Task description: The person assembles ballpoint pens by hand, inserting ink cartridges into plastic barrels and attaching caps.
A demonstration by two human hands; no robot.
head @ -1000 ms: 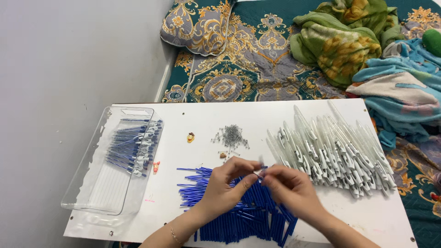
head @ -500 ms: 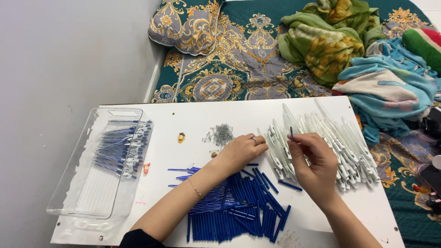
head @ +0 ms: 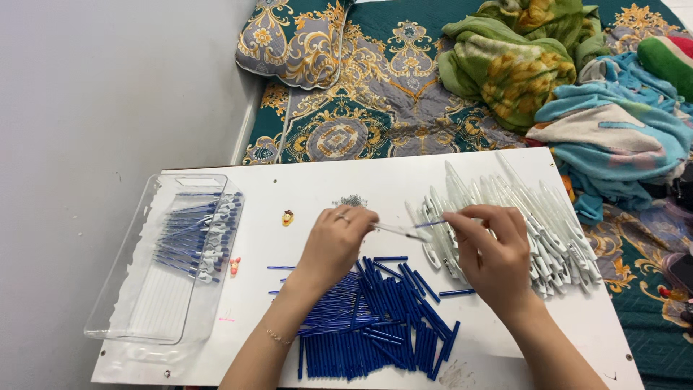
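The left hand [head: 333,242] pinches a clear pen barrel [head: 395,231]; the right hand [head: 494,253] pinches a blue refill [head: 431,224] at its tip; both above blue refills [head: 375,318] on the white board [head: 404,180].

Packaging in view: one clear plastic tray [head: 123,289], nothing else
It's sitting at the left end of the white board [head: 303,188], long and rectangular, transparent, holding blue refills [head: 191,231] bunched at its far end; no labels, signs or screens showing
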